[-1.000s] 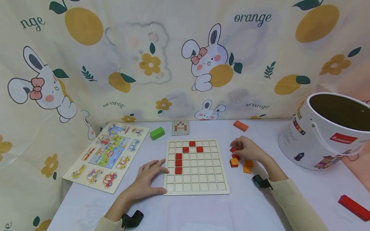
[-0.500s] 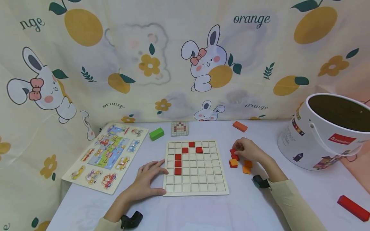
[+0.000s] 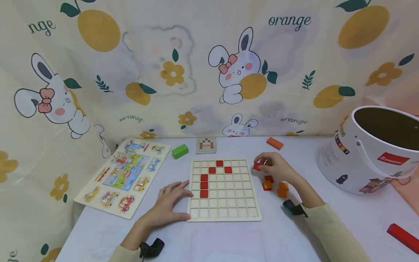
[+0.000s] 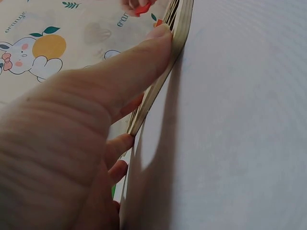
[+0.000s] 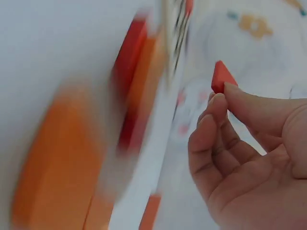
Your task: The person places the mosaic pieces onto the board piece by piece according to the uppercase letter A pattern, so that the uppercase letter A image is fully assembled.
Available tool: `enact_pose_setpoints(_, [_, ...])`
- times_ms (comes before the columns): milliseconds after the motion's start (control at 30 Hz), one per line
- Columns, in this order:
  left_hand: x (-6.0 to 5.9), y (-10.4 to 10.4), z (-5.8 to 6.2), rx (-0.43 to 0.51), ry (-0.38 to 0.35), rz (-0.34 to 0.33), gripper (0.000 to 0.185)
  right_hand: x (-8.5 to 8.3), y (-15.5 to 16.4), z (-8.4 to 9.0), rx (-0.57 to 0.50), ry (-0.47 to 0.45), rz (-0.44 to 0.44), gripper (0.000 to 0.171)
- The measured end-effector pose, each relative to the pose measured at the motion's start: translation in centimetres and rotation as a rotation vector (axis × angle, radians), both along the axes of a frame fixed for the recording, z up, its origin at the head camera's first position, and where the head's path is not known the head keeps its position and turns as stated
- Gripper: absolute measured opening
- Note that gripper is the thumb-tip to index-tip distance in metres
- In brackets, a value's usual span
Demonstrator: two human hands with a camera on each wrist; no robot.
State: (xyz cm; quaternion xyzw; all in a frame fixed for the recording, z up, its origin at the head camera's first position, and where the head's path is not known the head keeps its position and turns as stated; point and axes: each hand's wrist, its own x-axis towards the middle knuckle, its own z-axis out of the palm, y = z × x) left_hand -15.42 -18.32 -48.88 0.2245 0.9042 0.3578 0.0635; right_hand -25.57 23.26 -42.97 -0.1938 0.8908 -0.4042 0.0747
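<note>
Grid board: the pale grid board [image 3: 230, 202] lies on the white surface [image 3: 229, 242]; the clock below is centred on it, with 12 o'clock toward the printed cloth [image 3: 196, 72].
Laid tiles: six red tiles [image 3: 204, 185] sit in its squares, one at 12 o'clock in the top row, two in the row below, three in a column toward 10 o'clock.
Right hand: the right hand [image 3: 278, 168], at 2 o'clock, pinches a single red piece [image 5: 222, 78] between thumb and fingertips, near the board's corner.
Left hand: the left hand [image 3: 170, 202], at 8 o'clock, is spread, thumb and fingers apart, touching the board's edge.
Loose tiles: at 3 o'clock, a red tile [image 3: 269, 178] lies close by an orange tile [image 3: 267, 184]; more orange tiles [image 3: 282, 193] lie beside them.
Pattern card: the small card [image 3: 206, 145] lies at 11 o'clock.
Blocks: green block [image 3: 180, 151] at 10, orange block [image 3: 275, 143] between 1 and 2, red bar [image 3: 405, 237] near 4.
Puzzle: the picture puzzle [image 3: 126, 174] lies at 9 o'clock.
Bucket: the white bucket [image 3: 340, 163] stands between 2 and 3.
</note>
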Motion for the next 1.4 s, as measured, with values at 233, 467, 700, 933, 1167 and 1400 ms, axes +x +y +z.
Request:
enact_pose_setpoints(233, [-0.1, 0.0, -0.1, 0.002, 0.004, 0.006, 0.058, -0.4, -4.6, -0.3, -0.008, -0.046, 0.138, 0.008])
enact_pose_setpoints(467, [0.0, 0.1, -0.1, 0.002, 0.009, -0.008, 0.058, -0.3, -6.1, -1.1, 0.059, -0.018, 0.151, 0.009])
enact_pose_setpoints(700, [0.2, 0.2, 0.2, 0.012, 0.006, -0.002, 0.058, 0.0, -6.5, -1.2, 0.116, 0.014, 0.080, 0.008])
enact_pose_setpoints(933, [0.1, 0.2, 0.1, 0.013, 0.013, -0.007, 0.058, 0.3, -6.8, -1.2, 0.198, 0.069, 0.024, 0.012])
enact_pose_setpoints(1167, [0.0, 0.3, 0.1, 0.019, 0.013, -0.014, 0.058, 0.5, -5.5, -0.2, 0.215, 0.073, -0.004, 0.019])
enact_pose_setpoints(1400, [0.1, 0.2, 0.2, 0.021, 0.026, -0.015, 0.059, 0.5, 0.6, 0.5, 0.093, -0.044, 0.058, 0.028])
